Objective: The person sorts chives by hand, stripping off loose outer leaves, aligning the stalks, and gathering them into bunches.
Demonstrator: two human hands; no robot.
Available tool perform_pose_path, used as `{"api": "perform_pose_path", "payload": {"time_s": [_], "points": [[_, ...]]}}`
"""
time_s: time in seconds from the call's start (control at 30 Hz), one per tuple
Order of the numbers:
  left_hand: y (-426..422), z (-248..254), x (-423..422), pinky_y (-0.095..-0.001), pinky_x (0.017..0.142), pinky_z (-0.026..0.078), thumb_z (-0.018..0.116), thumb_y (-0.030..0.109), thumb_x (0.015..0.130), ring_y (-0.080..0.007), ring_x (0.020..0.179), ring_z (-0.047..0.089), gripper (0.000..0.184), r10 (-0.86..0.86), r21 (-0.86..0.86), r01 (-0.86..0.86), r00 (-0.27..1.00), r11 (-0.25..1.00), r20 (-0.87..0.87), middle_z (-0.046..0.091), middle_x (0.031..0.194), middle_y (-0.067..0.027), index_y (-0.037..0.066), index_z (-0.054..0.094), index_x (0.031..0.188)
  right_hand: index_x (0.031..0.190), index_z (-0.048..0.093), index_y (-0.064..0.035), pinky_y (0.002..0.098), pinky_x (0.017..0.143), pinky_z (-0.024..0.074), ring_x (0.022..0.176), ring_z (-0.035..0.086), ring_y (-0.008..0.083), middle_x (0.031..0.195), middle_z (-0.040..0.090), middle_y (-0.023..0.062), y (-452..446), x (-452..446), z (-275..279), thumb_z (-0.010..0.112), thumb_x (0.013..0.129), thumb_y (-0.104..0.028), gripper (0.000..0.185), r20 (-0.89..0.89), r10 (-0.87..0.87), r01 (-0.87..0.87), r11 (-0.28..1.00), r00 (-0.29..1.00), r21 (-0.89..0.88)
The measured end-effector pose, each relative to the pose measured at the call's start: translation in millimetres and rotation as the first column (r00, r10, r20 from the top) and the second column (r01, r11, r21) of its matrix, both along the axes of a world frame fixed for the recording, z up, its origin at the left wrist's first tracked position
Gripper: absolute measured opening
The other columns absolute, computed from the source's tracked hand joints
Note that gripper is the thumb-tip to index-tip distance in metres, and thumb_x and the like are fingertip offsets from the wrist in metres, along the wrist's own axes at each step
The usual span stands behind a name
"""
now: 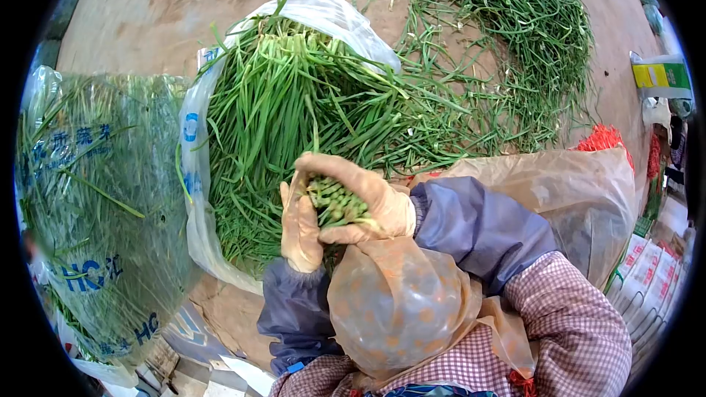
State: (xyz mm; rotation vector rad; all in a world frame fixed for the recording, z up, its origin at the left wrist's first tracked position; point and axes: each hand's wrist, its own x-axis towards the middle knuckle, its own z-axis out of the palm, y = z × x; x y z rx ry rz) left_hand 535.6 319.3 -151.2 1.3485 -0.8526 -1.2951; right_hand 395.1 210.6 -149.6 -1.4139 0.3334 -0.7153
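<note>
- Right hand (368, 202): gloved, curled around 1 bunch (337, 200), thumb below it.
- Left hand (300, 231): gloved, fingers nearly straight, set against the bunch's side.
- The bunch is between the 2 hands, over the near part of the open bag (200, 217).
- Apparently done: many greens (268, 114) lie in that bag; a 2nd bag (147, 265) looks full.
- Apparently left: a large loose pile (544, 29) on the floor (147, 0).
</note>
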Motion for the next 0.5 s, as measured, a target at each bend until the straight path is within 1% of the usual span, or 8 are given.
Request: {"api": "perform_pose_path", "payload": {"time_s": [0.07,0.1,0.17,0.2,0.27,0.3,0.4,0.5], "points": [[-3,-1,7,-0.0469,0.115,0.018,0.032,0.056,0.099,-0.0294,0.129,0.047,0.071,-0.045,0.133,0.027,0.989,0.991,0.141,0.053,0.135,-0.0122,-0.002,0.038,0.140,0.133,0.048,-0.0029,0.0481,0.107,0.0347,0.122,0.048,0.0402,0.129,0.051,0.0211,1,13,2,0.078,0.076,-0.037,0.074,0.002,-0.134,0.130,0.962,0.991,-0.241],[-2,4,5,-0.0462,0.113,0.024,0.034,0.055,0.099,-0.0287,0.128,0.048,0.070,0.025,0.147,-0.032,0.998,0.989,0.049,0.053,0.134,-0.0120,-0.002,0.039,0.140,0.131,0.049,-0.0041,0.0489,0.105,0.0355,0.119,0.049,0.0401,0.125,0.052,0.0208,0,19,3,0.079,0.074,-0.036,0.071,0.021,-0.141,0.141,0.949,0.990,-0.281],[0,1,7,-0.0449,0.110,0.032,0.042,0.052,0.098,-0.0285,0.130,0.045,0.069,0.103,0.018,-0.102,0.993,0.995,-0.060,0.047,0.139,-0.0159,0.001,0.033,0.144,0.126,0.053,-0.0064,0.0503,0.102,0.0371,0.113,0.051,0.0399,0.118,0.055,0.0202,-3,30,5,0.079,0.071,-0.034,0.067,0.061,-0.155,0.167,0.920,0.986,-0.355],[0,-1,8,-0.0443,0.108,0.036,0.046,0.050,0.097,-0.0285,0.131,0.044,0.070,0.130,-0.046,-0.136,0.985,0.990,-0.118,0.044,0.142,-0.0178,0.003,0.030,0.147,0.125,0.054,-0.0075,0.0504,0.099,0.0373,0.109,0.052,0.0393,0.113,0.056,0.0191,-3,35,4,0.079,0.070,-0.033,0.066,0.034,-0.077,0.084,0.925,0.996,-0.372],[-4,8,-8,-0.0444,0.111,0.034,0.049,0.051,0.096,-0.0303,0.134,0.040,0.075,0.459,0.086,-0.486,0.731,0.870,-0.505,0.038,0.146,-0.0213,0.007,0.022,0.151,0.122,0.055,-0.0098,0.0505,0.094,0.0377,0.101,0.054,0.0382,0.104,0.058,0.0169,-1,46,0,0.080,0.067,-0.030,0.064,-0.023,0.076,-0.079,0.916,0.997,-0.394],[-5,12,-10,-0.0465,0.113,0.030,0.050,0.055,0.094,-0.0338,0.137,0.035,0.081,0.519,0.095,-0.558,0.676,0.824,-0.523,0.033,0.149,-0.0234,0.009,0.018,0.153,0.121,0.057,-0.0112,0.0493,0.089,0.0366,0.092,0.054,0.0366,0.094,0.058,0.0137,4,53,-5,0.079,0.065,-0.029,0.062,-0.003,0.096,-0.090,0.914,0.995,-0.397],[-2,11,-2,-0.0510,0.116,0.024,0.046,0.065,0.091,-0.0403,0.141,0.027,0.088,0.482,0.069,-0.557,0.642,0.828,-0.596,0.024,0.153,-0.0280,0.012,0.013,0.154,0.121,0.057,-0.0116,0.0521,0.090,0.0393,0.096,0.056,0.0372,0.095,0.060,0.0157,10,59,-5,0.078,0.061,-0.027,0.065,-0.187,0.213,-0.271,0.882,0.959,-0.386],[6,-4,-3,-0.0529,0.116,0.021,0.041,0.071,0.089,-0.0412,0.142,0.023,0.090,0.473,0.048,-0.595,0.583,0.802,-0.661,0.020,0.153,-0.0298,0.014,0.016,0.154,0.118,0.060,-0.0116,0.0477,0.085,0.0454,0.092,0.058,0.0370,0.092,0.059,0.0168,24,64,-9,0.074,0.062,-0.022,0.059,-0.224,0.117,-0.205,0.883,0.967,-0.423]]}}
